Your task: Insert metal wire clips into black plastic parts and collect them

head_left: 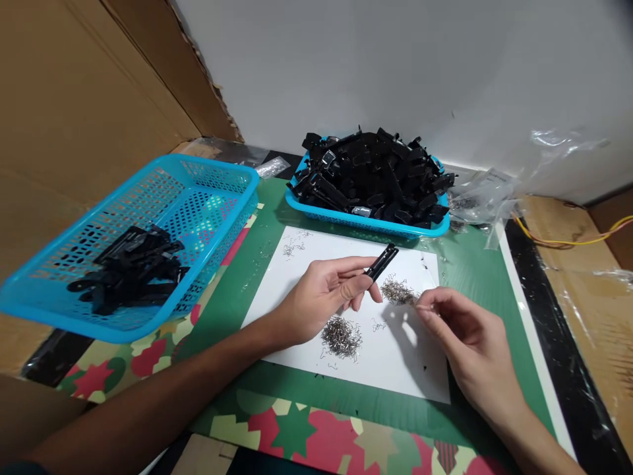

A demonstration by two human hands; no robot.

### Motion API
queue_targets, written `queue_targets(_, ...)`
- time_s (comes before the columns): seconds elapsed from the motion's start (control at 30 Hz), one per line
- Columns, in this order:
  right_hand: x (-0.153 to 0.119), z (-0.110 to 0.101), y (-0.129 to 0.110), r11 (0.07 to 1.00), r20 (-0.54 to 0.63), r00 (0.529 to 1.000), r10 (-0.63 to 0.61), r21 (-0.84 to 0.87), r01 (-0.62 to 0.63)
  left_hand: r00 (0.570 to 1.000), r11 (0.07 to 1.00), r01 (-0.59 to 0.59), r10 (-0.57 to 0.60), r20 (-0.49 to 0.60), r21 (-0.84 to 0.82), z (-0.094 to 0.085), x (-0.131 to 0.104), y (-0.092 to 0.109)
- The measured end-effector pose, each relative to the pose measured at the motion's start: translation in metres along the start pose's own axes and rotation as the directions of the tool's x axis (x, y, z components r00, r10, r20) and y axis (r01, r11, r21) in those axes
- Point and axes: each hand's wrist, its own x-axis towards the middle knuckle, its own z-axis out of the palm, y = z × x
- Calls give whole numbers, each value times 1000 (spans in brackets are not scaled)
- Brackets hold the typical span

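My left hand [329, 293] grips a narrow black plastic part [382, 262], tilted up to the right above a white sheet [297, 330]. Thumb and forefinger of my right hand [462, 336] are pinched together beside a pile of small metal springs [397, 291]; what they hold, if anything, is too small to make out. A second, larger pile of small bent metal pieces [341, 338] lies below my left hand. A few loose ones [378, 325] are scattered between the piles.
A blue basket [366, 223] heaped with black plastic parts [370, 171] stands at the back. Another blue basket [217, 257] on the left holds fewer black parts [133, 267]. Clear plastic bags [487, 194] and a yellow wire [568, 243] lie at the right, near cardboard.
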Motion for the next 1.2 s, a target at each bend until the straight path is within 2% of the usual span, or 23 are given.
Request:
queue_targets(0.13, 4, -1, 1, 962, -12, 994, 111, 252, -105, 999, 986, -27, 23, 26, 165, 5, -7, 6)
queue_targets(0.3, 6, 3, 4, 929, 62, 986, 154, 330, -166, 998, 943, -42, 25, 57, 330, 11, -13, 7)
queue_targets(0.5, 5, 12, -2, 938, 128, 985, 118, 312, -153, 970, 854, -195, 95, 225, 482, 18, -15, 8)
queue_targets(0.8, -1, 14, 0, 971, 80, 997, 18, 235, -36, 935, 744, -347, 222, 278, 572, 18, -14, 3)
queue_targets(1.03, 1, 16, -5, 982, 47, 999, -26, 187, 17, 939, 748, -339, 233, 253, 570, 20, -14, 3)
queue_targets(1.13, -3, 15, -6, 994, -35, 996, -85, 70, 87, 951, 774, -296, 182, 251, 560, 19, -15, 7)
queue_targets(1.2, -8, 14, -8, 980, -118, 973, -197, -61, 191, 956, 793, -268, 148, 252, 548, 18, -17, 9)
